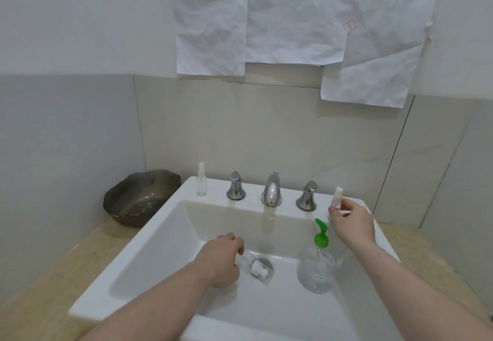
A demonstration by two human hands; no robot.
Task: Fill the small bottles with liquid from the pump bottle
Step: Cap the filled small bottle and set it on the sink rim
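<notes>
Though light, slippery clear plastic: small bottles are best being gripped mid-body.
Left hand [222,259]: lying bottle [253,264] being grasped.
Right hand [352,220]: fingers [333,211] pinching upright bottle [336,199].

Sink [149,247]: the left half of the basin floor lies open. At the basin's centre the left hand [222,263] grips a small bottle [254,266] lying over the drain. The pump bottle [317,266] stands against the right wall, narrowing passage there. Back ledge, left to right: spray bottle [201,180] at the left corner, left handle [235,186], spout [271,190], right handle [308,196], with narrow gaps between them. At the back right corner the right hand [352,220] holds another small bottle [336,199]. A dark bowl [138,196] occupies the counter by the sink's back left corner.
</notes>
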